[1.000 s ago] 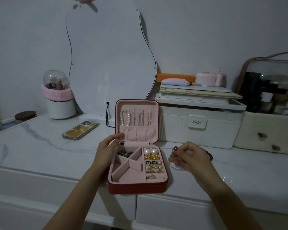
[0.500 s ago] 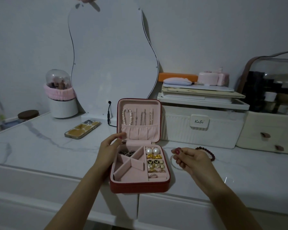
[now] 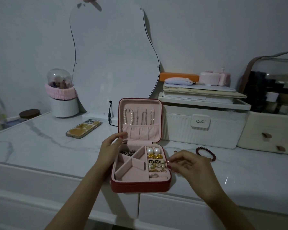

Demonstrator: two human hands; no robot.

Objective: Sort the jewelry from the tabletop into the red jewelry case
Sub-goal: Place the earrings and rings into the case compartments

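The red jewelry case (image 3: 140,186) stands open at the table's front, its lid upright with a pearl necklace (image 3: 128,116) and thin chains. The pink base holds pearl studs (image 3: 152,150), gold pieces and a ring. My left hand (image 3: 109,151) grips the case's left wall, thumb near the hinge. My right hand (image 3: 188,165) lies just right of the case, fingers curled and pinching at the rim where a thin pale bracelet lay. That bracelet is hidden under them. A dark red bead bracelet (image 3: 206,152) lies on the table behind my right hand.
A phone (image 3: 83,128) lies back left. Behind the case stand a wavy mirror (image 3: 113,63) and a cable (image 3: 110,117). A white organizer box (image 3: 203,130) and a cosmetics cabinet (image 3: 269,135) fill the back right. A brush holder (image 3: 63,103) stands back left.
My right hand has moved left to the case's right rim and covers the thin bracelet. My left hand has stayed on the case's left side.
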